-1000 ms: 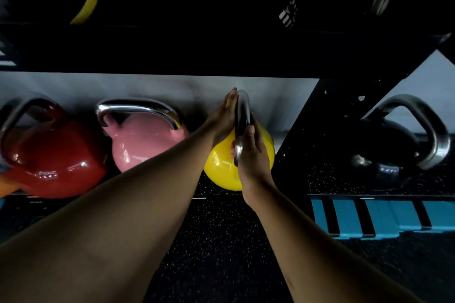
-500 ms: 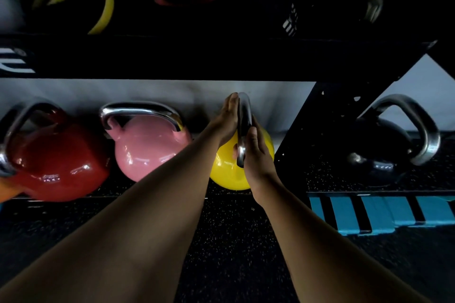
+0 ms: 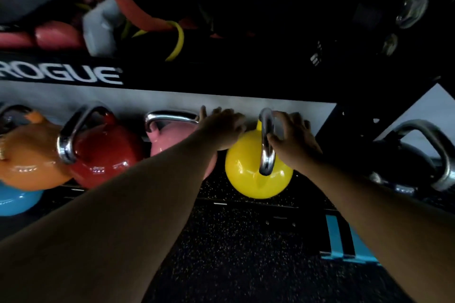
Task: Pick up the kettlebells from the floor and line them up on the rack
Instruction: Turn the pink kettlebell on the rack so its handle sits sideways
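Observation:
A yellow kettlebell point(image 3: 246, 170) with a chrome handle point(image 3: 267, 145) stands on the rack's lower shelf point(image 3: 246, 200), handle edge-on to me. My right hand point(image 3: 294, 139) hovers just right of the handle with its fingers apart and the thumb close to the steel. My left hand point(image 3: 222, 128) is spread open left of the handle, over the gap beside the pink kettlebell point(image 3: 167, 140). Further left on the same shelf sit a red kettlebell point(image 3: 103, 155), an orange kettlebell point(image 3: 27, 162) and a blue kettlebell point(image 3: 14, 202).
A black kettlebell point(image 3: 406, 162) sits beyond the rack's slanted black upright point(image 3: 357, 128) on the right. The upper shelf beam point(image 3: 197, 79) hangs low over the handles and carries bands and dark bags. Below lie speckled black rubber floor point(image 3: 246, 253) and blue floor markings point(image 3: 339, 241).
Both hands have come off the yellow kettlebell's handle and spread apart. The view has lifted and widened, bringing in the orange and blue kettlebells on the left.

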{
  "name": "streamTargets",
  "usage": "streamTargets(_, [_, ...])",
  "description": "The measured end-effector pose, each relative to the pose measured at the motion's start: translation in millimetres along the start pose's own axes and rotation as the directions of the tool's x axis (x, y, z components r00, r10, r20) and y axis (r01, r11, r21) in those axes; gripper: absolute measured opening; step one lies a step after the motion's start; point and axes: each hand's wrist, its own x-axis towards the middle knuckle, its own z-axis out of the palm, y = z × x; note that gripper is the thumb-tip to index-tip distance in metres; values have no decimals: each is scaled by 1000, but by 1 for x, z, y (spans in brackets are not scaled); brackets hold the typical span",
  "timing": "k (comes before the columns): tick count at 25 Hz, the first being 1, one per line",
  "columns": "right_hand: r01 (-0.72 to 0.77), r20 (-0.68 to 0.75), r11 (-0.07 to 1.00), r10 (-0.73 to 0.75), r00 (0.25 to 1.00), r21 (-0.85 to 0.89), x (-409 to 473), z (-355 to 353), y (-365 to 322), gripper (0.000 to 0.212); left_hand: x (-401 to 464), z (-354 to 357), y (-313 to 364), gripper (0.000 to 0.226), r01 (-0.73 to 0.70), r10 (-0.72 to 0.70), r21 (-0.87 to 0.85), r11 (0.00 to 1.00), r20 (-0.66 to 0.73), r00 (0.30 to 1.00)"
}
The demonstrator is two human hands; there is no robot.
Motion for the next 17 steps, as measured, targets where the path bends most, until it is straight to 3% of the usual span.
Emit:
streamTargets(4, [161, -9, 983, -163, 987, -85, 30, 20, -49, 53, -28, -6, -62, 45, 132, -131, 4, 991, -115, 985])
streamTargets(9, [86, 61, 994, -81, 995, -71, 46, 82, -111, 55, -50, -13, -129, 50, 208, -236, -160, 965, -175, 956])
streamTargets(13, [-17, 86, 1000, 17, 996, -7, 57, 116, -150, 57, -58, -10, -160, 61, 276, -313, -367, 888, -43, 949])
streamTargets(17, [-86, 117, 992, 74, 990, 93, 59, 126, -162, 53, -60, 10, -149, 89, 484, -507, -597, 639, 147, 849])
